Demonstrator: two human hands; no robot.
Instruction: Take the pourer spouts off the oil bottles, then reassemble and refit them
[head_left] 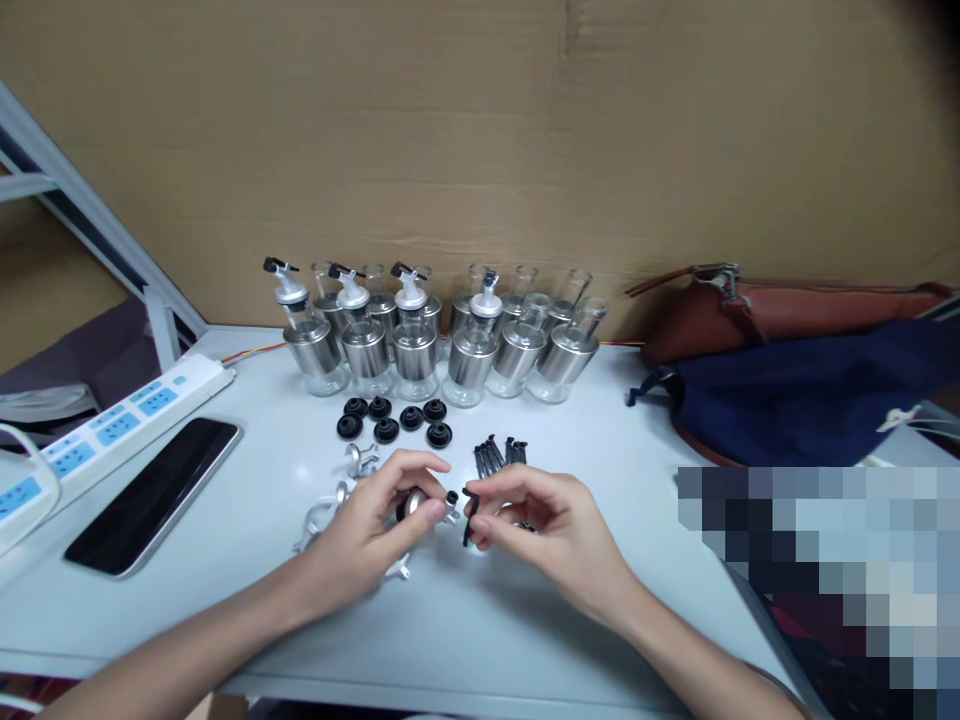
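Note:
My left hand (pixel 390 515) is closed around a silver pourer spout (pixel 413 502), whose black-tipped end points right. Between the thumb and fingers of my right hand (pixel 529 512) is a small black flip cap (pixel 470 515), held upright just right of the spout and apart from it. Beyond my right hand lie several more black caps (pixel 491 456) in bunches. Several round black stoppers (pixel 386 430) sit on the table past my left hand. Loose silver spouts (pixel 361 459) lie beside and partly under that hand.
Glass bottles with steel bands (pixel 470 362) stand in rows at the back, some fitted with spouts. A phone (pixel 154 497) and a white power strip (pixel 112 435) lie left. At the right are a brown bag (pixel 697 320) and dark blue cloth (pixel 787 395). Cardboard (pixel 480 130) forms the back wall.

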